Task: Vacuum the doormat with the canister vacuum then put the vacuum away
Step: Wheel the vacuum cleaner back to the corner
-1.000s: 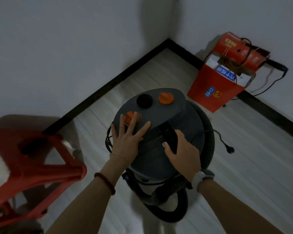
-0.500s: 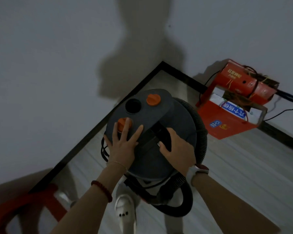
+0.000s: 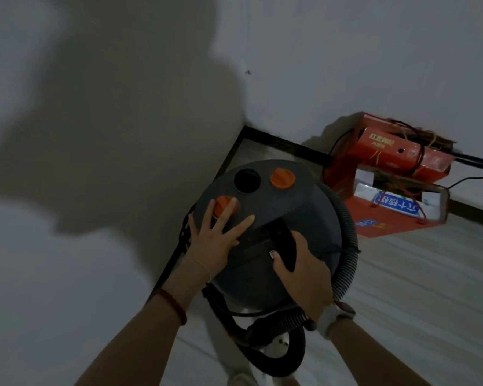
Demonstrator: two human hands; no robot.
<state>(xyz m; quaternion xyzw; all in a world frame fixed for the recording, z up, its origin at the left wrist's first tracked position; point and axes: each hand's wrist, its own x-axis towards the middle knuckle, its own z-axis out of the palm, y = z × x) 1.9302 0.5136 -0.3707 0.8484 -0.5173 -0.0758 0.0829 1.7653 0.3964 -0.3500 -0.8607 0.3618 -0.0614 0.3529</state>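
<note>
The grey canister vacuum (image 3: 296, 207) stands near the room corner, seen from above. Its lid carries two orange caps (image 3: 282, 178) and a black round port (image 3: 247, 180). My left hand (image 3: 216, 240) lies flat on the lid with fingers spread, the fingertips over the nearer orange cap. My right hand (image 3: 304, 271) grips the black carry handle (image 3: 283, 243) on top. The ribbed black hose (image 3: 346, 263) is wound around the body and loops below it. No doormat is in view.
White walls meet at the corner (image 3: 244, 128) just beyond the vacuum, with a black skirting board along the floor. A red cardboard box (image 3: 388, 210) with cables sits by the right wall. Light wooden floor (image 3: 416, 288) spreads to the right. A white-shod foot (image 3: 276, 346) shows under the hose.
The vacuum has moved toward the corner, both hands staying on it. The red stool at the left has dropped out of view and the view has tilted up the wall.
</note>
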